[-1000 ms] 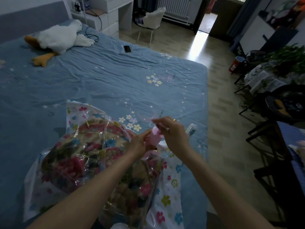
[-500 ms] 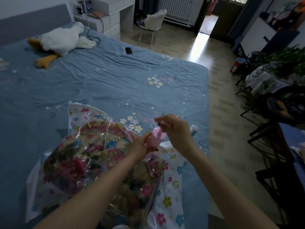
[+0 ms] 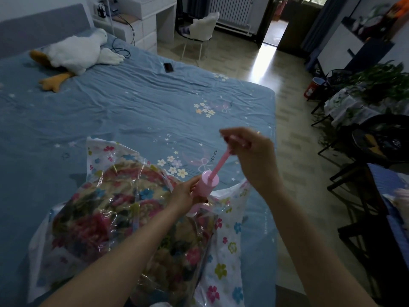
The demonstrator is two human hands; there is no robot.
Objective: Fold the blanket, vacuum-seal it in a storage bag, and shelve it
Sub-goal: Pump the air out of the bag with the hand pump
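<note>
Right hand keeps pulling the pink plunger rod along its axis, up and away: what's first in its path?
Nothing close: the right hand has open air above the blue floral bedsheet. Depth unclear from one view.

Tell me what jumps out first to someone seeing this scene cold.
The pink hand pump at centre: the left hand holds its barrel on the storage bag while the right hand grips the raised handle. Inside the bag lies the floral blanket. Far left on the bed, a plush goose.

You see the floral blanket (image 3: pixel 124 220) folded inside the clear flower-printed storage bag (image 3: pixel 230 251) on the bed. The pink hand pump (image 3: pixel 207 185) stands on the bag, with its rod (image 3: pixel 221 161) pulled out.
</note>
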